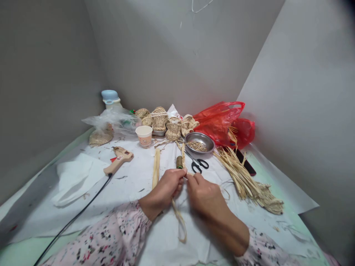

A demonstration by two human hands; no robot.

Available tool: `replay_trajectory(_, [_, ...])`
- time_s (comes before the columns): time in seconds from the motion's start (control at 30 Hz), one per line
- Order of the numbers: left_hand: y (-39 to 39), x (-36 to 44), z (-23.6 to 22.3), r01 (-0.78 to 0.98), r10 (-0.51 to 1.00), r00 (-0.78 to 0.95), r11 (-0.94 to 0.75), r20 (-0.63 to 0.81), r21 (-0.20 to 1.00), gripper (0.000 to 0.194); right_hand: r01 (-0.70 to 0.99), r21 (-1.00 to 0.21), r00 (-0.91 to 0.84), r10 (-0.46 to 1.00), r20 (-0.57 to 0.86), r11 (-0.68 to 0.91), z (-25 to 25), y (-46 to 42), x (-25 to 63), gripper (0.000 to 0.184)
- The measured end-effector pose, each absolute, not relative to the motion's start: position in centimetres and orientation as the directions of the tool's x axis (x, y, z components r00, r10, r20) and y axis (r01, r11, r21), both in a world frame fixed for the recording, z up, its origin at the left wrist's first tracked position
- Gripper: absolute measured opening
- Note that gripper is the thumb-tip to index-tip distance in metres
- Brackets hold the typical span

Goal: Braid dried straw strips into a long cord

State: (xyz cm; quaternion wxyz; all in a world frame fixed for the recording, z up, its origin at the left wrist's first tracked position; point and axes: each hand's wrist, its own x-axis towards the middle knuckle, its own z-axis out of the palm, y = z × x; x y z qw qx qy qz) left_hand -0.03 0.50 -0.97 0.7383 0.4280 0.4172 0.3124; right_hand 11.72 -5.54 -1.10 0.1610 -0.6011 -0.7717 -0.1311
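My left hand (168, 185) and my right hand (204, 192) meet at the middle of the table, fingers pinched on a braided straw strip (182, 152). The braid reaches away from me past the fingertips. Loose strands of straw (180, 221) trail toward me from under my left hand. Just beyond the left fingertips stands an olive thread spool (179, 162). Black-handled scissors (197, 165) lie beyond my right hand. A flat straw strip (156, 166) is left of my hands. Both palms are turned down, so part of the grip is hidden.
A glue gun (119, 159) with a black cord lies left. Behind are a paper cup (144, 136), woven straw pieces (159, 119) and a metal bowl (200, 137) with straw bits. A straw bundle (241, 173), dark phone (246, 164) and red plastic bag (216, 122) are right.
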Motion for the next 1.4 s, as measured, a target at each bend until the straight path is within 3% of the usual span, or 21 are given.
replay_trajectory(0.13, [0.6,0.0,-1.1,-0.13,0.825,0.453,0.436,-0.338,0.89,0.032,0.95,0.142,-0.312,0.863,0.398,0.278,-1.6,-6.2,10.9,0.024])
replay_trajectory(0.33, [0.8,-0.2,-1.7,-0.165,0.845,0.443,0.405,-0.3,0.899,0.033,0.943,0.058,-0.327,0.887,0.325,0.326,-1.0,-6.5,10.8,0.022])
replay_trajectory(0.5, [0.9,-0.2,-1.8,-0.179,0.854,0.452,0.371,-0.259,0.911,0.031,0.892,-0.223,-0.317,0.894,0.316,0.394,2.4,-6.5,12.4,0.019])
replay_trajectory(0.67, [0.9,-0.2,-1.5,-0.135,0.825,0.5,0.373,-0.262,0.918,0.03,0.87,-0.381,-0.143,0.899,0.414,0.314,4.2,-4.9,15.0,0.023])
replay_trajectory(0.77, [0.9,-0.2,-1.5,-0.079,0.803,0.537,0.354,-0.259,0.932,0.03,0.772,-0.587,-0.086,0.954,0.287,0.246,3.4,-3.1,16.1,0.024])
replay_trajectory(0.87, [0.7,-0.1,-1.7,-0.021,0.773,0.588,0.308,-0.238,0.951,0.031,0.544,-0.825,-0.131,0.987,0.095,0.152,2.2,-1.7,16.7,0.028])
replay_trajectory(0.97, [0.2,0.0,-1.3,0.041,0.736,0.64,0.253,-0.22,0.967,0.031,0.312,-0.949,-0.129,0.992,-0.003,0.038,1.0,-1.0,16.8,0.031])
replay_trajectory(1.1, [-0.6,0.2,-0.2,0.161,0.726,0.655,0.139,-0.211,0.977,0.03,0.212,-0.977,-0.122,0.992,-0.019,0.008,-0.3,-0.7,16.7,0.031])
replay_trajectory(1.4, [0.0,-0.1,0.1,0.122,0.81,0.576,0.045,-0.108,0.992,0.027,0.437,-0.84,-0.351,0.921,0.17,0.321,3.6,1.5,16.1,0.029])
